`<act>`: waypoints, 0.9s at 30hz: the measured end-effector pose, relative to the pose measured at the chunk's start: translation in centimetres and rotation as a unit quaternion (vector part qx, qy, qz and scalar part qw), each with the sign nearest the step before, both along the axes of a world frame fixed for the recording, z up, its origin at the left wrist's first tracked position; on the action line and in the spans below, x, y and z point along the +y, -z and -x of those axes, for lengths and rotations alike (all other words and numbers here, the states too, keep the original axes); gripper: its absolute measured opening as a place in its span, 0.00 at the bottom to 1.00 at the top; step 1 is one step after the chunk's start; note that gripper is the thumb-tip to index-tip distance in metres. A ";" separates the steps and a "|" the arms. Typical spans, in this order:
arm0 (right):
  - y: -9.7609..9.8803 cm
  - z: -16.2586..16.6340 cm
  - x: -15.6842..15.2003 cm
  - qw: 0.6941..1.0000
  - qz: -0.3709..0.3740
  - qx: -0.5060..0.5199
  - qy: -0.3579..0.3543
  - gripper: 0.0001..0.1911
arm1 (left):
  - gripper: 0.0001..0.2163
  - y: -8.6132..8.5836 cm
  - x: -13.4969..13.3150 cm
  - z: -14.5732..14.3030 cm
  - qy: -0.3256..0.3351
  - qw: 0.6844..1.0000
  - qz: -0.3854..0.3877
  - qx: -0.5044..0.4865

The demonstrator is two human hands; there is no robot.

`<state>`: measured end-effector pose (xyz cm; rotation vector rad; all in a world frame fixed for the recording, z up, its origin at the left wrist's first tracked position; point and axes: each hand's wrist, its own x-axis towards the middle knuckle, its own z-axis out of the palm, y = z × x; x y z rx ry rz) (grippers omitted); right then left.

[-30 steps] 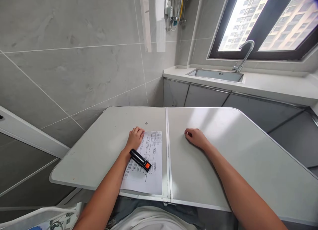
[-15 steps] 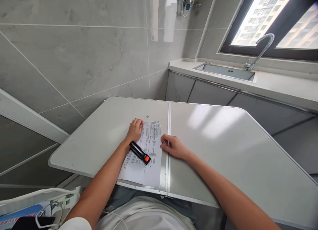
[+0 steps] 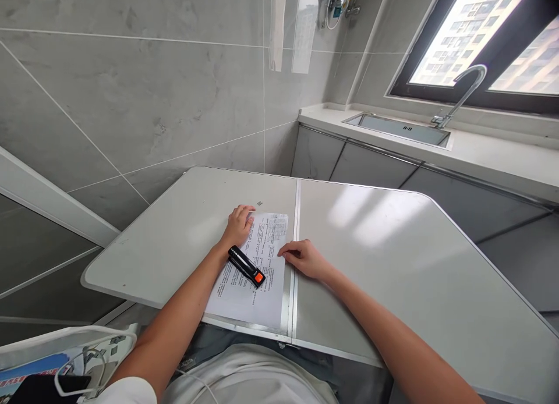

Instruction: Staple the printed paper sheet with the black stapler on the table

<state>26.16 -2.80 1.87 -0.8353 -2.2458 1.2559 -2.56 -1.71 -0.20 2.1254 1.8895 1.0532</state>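
A printed sheet of paper (image 3: pixel 257 276) lies on the grey folding table (image 3: pixel 183 235), near its middle seam. A black stapler with an orange end (image 3: pixel 247 266) rests across the sheet. My left hand (image 3: pixel 239 224) lies on the sheet's far left corner, fingers loosely curled, pressing it down. My right hand (image 3: pixel 303 258) rests at the sheet's right edge, fingers bent with the tips touching the paper.
A counter with a steel sink (image 3: pixel 399 127) and a curved tap (image 3: pixel 463 92) runs under the window at the right. Tiled wall stands behind the table. At the lower left lies a white frame with cables (image 3: pixel 74 363).
My right hand has moved from the bare right half of the table over to the sheet's right edge. My left hand and the stapler have stayed in place.
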 end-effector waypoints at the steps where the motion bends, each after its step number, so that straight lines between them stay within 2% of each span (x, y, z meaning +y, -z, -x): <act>1: 0.0 -0.1 0.1 1.000 0.008 0.005 0.000 0.15 | 0.14 -0.1 0.0 0.0 -0.004 1.000 -0.009 -0.009; 5: -0.1 -0.5 0.5 0.999 0.041 0.017 -0.008 0.15 | 0.13 -0.3 -0.1 0.1 -0.033 0.999 -0.033 -0.028; 10: -0.2 -1.1 1.0 0.996 0.080 0.033 -0.002 0.15 | 0.10 -0.7 -0.2 0.4 -0.021 0.997 -0.051 -0.058; 15: -0.7 -2.4 1.7 0.996 0.074 0.031 0.027 0.16 | 0.08 -0.8 -0.3 0.2 -0.026 0.995 -0.045 -0.081; 27: -0.9 -6.6 4.2 0.989 0.136 -0.037 0.037 0.13 | 0.09 -0.5 -0.8 -1.0 0.059 0.996 0.028 -0.068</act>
